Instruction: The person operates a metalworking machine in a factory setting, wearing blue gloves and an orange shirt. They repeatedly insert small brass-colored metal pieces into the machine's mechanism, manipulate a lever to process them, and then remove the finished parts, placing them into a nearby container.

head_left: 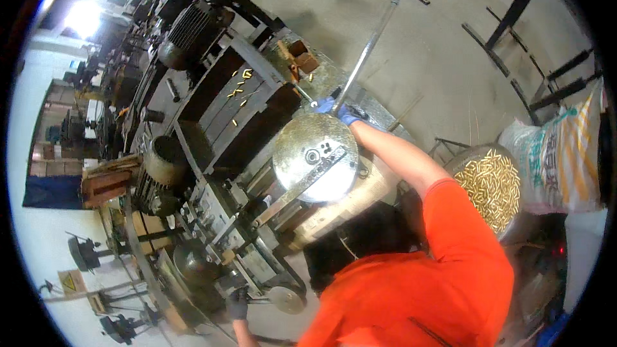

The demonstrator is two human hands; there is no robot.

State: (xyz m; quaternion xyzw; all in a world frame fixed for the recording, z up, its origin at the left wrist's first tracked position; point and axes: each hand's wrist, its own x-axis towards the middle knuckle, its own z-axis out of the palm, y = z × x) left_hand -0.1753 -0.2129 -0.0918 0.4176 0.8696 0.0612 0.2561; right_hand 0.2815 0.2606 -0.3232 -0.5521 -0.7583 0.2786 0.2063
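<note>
My right hand [340, 113], in a blue glove, reaches past the far edge of a round metal disc [294, 148]. Its fingers close around the lower end of a long metal rod [373, 38]; the disc hides part of the hand. A short lever [304, 94] ends beside these fingers. At the lower left, my left hand [238, 303] wears a dark glove and is closed by a thin bar on the machine [238, 244], near a small round wheel [286, 300]. What it grips is too dark to make out. A flat metal arm [299, 187] crosses the disc.
Small brass pieces [239, 93] lie scattered in a dark machine tray [222, 125]. A round container [511, 228] full of brass pieces stands at the right beside a woven sack [556, 154]. Black metal stands [508, 19] occupy the far floor. Motors [189, 29] line the left.
</note>
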